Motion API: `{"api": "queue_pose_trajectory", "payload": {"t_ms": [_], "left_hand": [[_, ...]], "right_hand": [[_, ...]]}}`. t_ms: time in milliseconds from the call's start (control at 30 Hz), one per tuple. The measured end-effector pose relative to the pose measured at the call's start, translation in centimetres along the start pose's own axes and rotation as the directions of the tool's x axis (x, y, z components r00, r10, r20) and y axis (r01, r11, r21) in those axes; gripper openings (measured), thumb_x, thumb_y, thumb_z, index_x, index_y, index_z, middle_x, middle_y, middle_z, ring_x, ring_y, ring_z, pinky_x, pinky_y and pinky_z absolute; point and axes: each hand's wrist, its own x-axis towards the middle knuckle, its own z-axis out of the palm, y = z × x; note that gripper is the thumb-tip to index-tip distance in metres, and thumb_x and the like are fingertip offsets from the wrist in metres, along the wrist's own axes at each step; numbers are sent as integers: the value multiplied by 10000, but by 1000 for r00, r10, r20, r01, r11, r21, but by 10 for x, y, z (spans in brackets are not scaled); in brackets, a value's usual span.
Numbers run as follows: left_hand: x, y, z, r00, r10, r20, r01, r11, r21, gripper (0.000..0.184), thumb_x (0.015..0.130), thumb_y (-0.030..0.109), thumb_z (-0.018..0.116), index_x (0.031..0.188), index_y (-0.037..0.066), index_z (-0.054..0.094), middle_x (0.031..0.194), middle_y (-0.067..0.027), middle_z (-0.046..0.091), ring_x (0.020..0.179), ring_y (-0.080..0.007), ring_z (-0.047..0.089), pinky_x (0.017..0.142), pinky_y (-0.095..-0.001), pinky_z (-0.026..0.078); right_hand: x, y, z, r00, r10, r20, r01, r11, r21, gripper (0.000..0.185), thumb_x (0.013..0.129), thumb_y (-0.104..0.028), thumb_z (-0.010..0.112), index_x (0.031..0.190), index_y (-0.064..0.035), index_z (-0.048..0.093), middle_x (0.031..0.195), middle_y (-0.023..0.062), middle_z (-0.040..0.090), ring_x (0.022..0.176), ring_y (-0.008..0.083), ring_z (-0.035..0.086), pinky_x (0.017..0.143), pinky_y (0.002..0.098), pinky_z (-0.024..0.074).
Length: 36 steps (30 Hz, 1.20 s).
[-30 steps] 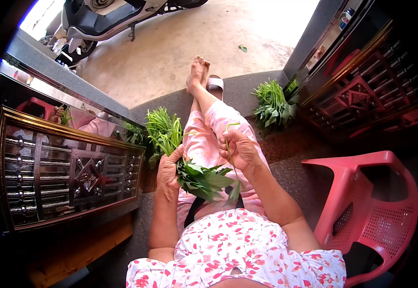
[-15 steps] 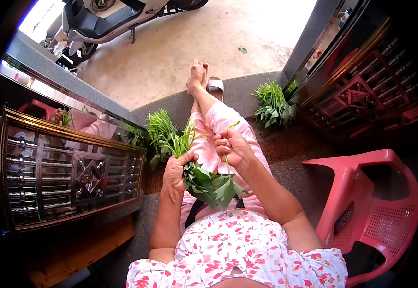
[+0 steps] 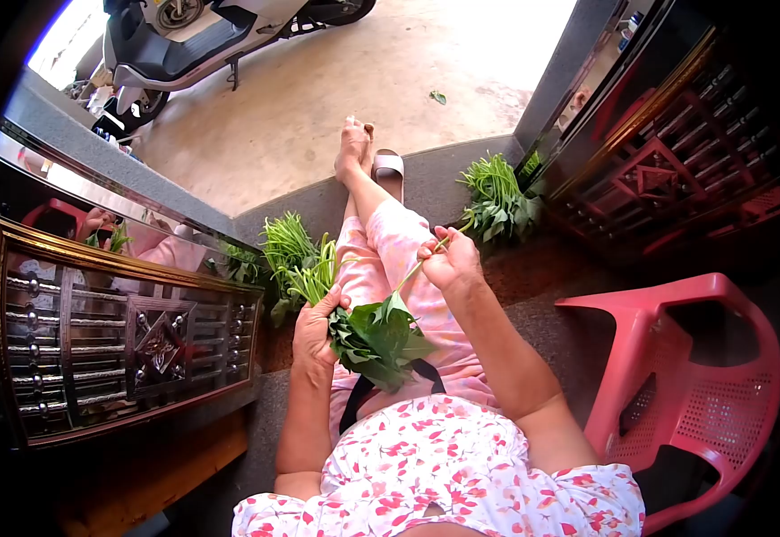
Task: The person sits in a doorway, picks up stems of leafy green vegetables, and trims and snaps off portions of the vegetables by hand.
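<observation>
Holding leafy bunch (image 3: 374, 338) above lap (image 3: 448, 338), with left hand (image 3: 316, 329) closed round stems. Pinching single stem (image 3: 411, 274) in right hand (image 3: 453, 261), between narrowed fingers, with leafy end at bunch. Probably light, floppy, easy to bruise, with slim stems liable to snap; best held loosely by stems, not leaves. Farther, by near edge of doorstep (image 3: 309, 199): green pile (image 3: 285, 240) toward left corner, another green pile (image 3: 496, 201) toward right corner.

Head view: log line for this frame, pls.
left hand: holding leafy bunch | right hand: pinching single stem | red chair: person's right
</observation>
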Motion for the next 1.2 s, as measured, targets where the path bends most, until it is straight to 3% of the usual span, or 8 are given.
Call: {"api": "queue_pose_trajectory", "payload": {"t_ms": [433,567,767,967,1033,1100,1133,1200], "left_hand": [[-7,2,5,995,86,43,-89,994,69,134,765,30,527,893,-9,533,721,-96,590,565,-177,574,522,-281,504],[-10,2,10,995,85,44,-91,984,156,117,752,45,557,859,0,546,670,-62,583,551,-145,564,500,-260,484],[-13,2,10,996,67,60,-78,976,202,84,744,70,589,788,17,543,631,-55,570,492,-131,536,445,-253,465],[-16,-1,18,996,66,65,-78,976,205,86,724,46,611,784,15,557,625,-56,576,493,-124,546,452,-228,462],[-19,-1,24,996,66,55,-76,974,214,119,707,43,630,804,16,567,644,-43,581,504,-114,542,469,-216,459],[-16,-6,22,992,83,96,-102,972,212,170,696,31,638,852,10,573,710,-44,594,577,-112,562,527,-217,472],[-15,-9,22,986,95,134,-119,975,189,188,697,27,636,873,6,572,747,-49,597,621,-115,570,561,-219,476],[-13,-13,22,975,106,194,-141,974,177,223,701,13,625,915,-5,566,837,-63,597,720,-126,581,637,-230,480]], "right_hand": [[20,-4,-15,990,78,-121,-72,996,56,149,833,-192,362,760,-63,381,606,29,332,522,140,319,478,267,278],[17,-11,-21,976,200,92,-190,976,-102,133,799,-150,392,687,-79,385,583,-1,338,491,122,309,461,257,251],[-26,-6,-4,922,236,307,-131,936,-327,49,799,-109,475,777,-66,479,478,-54,283,386,50,252,354,190,192],[-59,23,2,743,267,614,318,666,-675,116,799,-100,518,848,-6,566,572,-58,429,459,7,334,397,154,247],[-64,36,1,679,269,683,502,509,-699,137,789,-104,553,855,9,591,672,-42,530,571,5,439,485,131,331],[-54,48,-8,654,216,725,571,487,-660,83,768,-61,558,779,20,574,706,-9,531,640,68,488,558,192,409],[-53,52,-10,684,160,712,636,347,-689,97,746,-63,576,722,32,569,673,-4,529,605,73,486,531,206,408],[-50,52,-11,679,141,721,675,267,-688,113,738,-69,585,695,35,566,642,-3,525,578,77,483,510,213,404]]}}
